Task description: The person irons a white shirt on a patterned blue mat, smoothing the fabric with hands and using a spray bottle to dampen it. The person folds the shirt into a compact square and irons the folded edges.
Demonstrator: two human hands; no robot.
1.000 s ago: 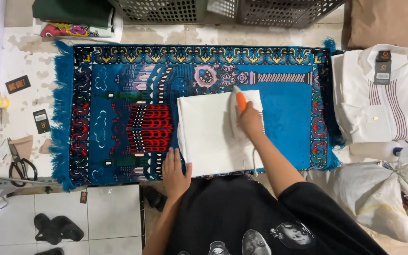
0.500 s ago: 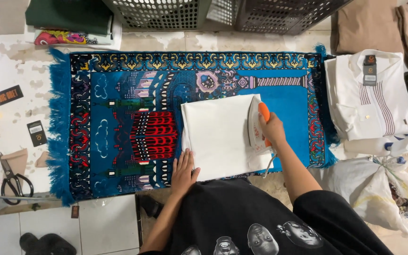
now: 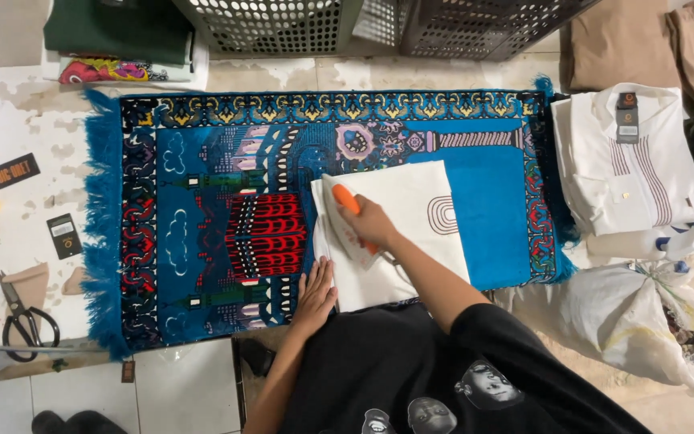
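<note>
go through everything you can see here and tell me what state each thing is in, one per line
Iron: gripped by the right hand, flat on the cloth.
White cloth: folded, spread on the rug.
Left hand: pressed flat on the cloth's near edge.
Blue rug: laid flat on the floor.
White shirt: folded, beside the rug.
Scissors: closed, on the floor.
Baskets: standing behind the rug.

black card [image 3: 15, 170] lying on left floor | smaller black tag [image 3: 63, 235] lying below it | dark tag [image 3: 626, 116] sitting on folded white shirt [image 3: 636, 161] collar
</note>
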